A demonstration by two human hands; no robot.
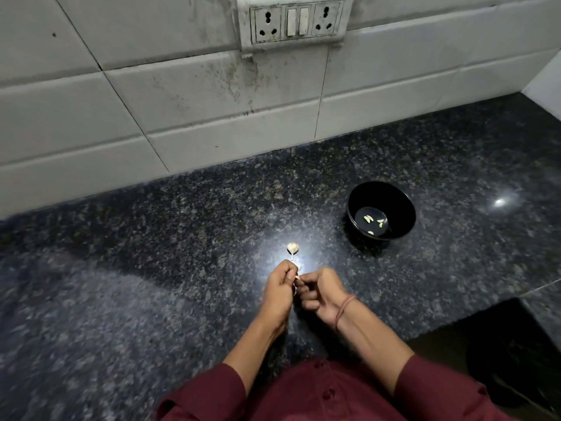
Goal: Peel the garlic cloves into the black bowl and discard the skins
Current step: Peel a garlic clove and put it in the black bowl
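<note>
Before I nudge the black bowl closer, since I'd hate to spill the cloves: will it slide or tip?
The black bowl looks likely to slide, since the granite counter is glossy. It probably feels light, holding only a few peeled cloves. Its base seems narrower than its rim, so a high push might tip it.

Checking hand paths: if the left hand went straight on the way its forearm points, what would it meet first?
Most likely the garlic head lying on the counter just beyond the left hand, which pinches a garlic piece with the right hand. Hand height above the counter is unclear.
</note>
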